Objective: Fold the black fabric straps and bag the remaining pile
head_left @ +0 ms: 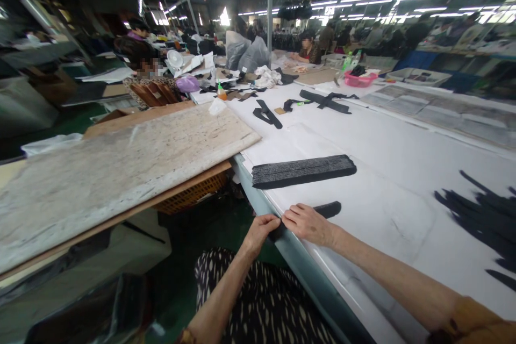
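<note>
At the table's near edge, my left hand (260,231) is closed in a pinch on a black fabric strip, part of which hangs dark below the fingers. Close beside it, my right hand (308,224) has its fingers bent and pressed together on the same strip; the fingertips of the two hands nearly meet. The rounded far end of that black fabric strip (331,208) shows beyond my right hand, lying on the white tabletop (379,172). Just past it lies a neat stack of black strips (304,171), its edges facing up.
Many loose black strips (484,215) spread at the right. More strips (326,101), a pink basket (360,80) and an orange-filled bottle (221,91) are farther back. A worn board (133,156) adjoins at left, above a yellow crate (191,193). Other people sit in the background.
</note>
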A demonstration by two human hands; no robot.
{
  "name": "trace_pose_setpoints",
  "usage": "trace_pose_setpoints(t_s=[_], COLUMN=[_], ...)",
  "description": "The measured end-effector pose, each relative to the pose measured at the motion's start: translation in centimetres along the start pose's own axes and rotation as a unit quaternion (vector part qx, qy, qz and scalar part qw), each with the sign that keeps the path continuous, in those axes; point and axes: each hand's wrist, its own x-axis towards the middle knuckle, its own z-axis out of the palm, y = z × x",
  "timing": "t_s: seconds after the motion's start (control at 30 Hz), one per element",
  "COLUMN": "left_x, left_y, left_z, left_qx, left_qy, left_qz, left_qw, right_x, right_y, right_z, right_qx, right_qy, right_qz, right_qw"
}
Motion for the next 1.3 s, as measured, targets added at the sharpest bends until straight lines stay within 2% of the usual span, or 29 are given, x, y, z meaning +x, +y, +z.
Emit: trace_pose_setpoints(t_s=[0.13, 0.33, 0.43, 0.53, 0.7, 0.8, 0.87, 1.07, 1.3], left_x=[0.2, 0.5, 0.8, 1.0, -0.1, -1.4, -2.2, -3.0, -2.3], left_y=[-0.1, 0.3, -0.1, -1.3, -3.7, -4.0, -3.6, -2.0, -2.9], left_z=[0.0, 0.0, -0.1, -0.9, -3.8, -5.5, -6.2, -6.4, -6.9], left_qx=[-0.013, -0.01, -0.009, 0.015, 0.044, 0.051, 0.051, 0.075, 0.081], left_qy=[-0.008, -0.015, -0.016, 0.003, 0.045, 0.058, 0.061, 0.055, 0.051], left_qz=[-0.014, -0.029, -0.027, -0.032, -0.062, -0.078, -0.085, -0.077, -0.073], left_qw=[1.0, 0.999, 0.999, 0.999, 0.996, 0.994, 0.993, 0.993, 0.993], right_x=[-1.0, -5.9, -7.3, -6.7, -2.7, -1.1, -1.0, -2.8, -1.8], right_y=[0.6, 3.0, 3.6, 3.2, 1.3, 0.7, 0.8, 1.4, 1.0], right_z=[0.0, -1.0, -1.3, -1.2, -0.4, -0.2, -0.2, -0.6, -0.6], right_qx=[0.001, -0.008, -0.01, -0.015, -0.026, -0.018, -0.014, -0.019, -0.027], right_qy=[0.005, 0.02, 0.036, 0.029, 0.012, 0.018, 0.023, 0.014, 0.004], right_qz=[0.004, 0.067, 0.091, 0.072, 0.004, -0.028, -0.032, 0.006, -0.004], right_qw=[1.0, 0.998, 0.995, 0.997, 1.0, 0.999, 0.999, 1.0, 1.0])
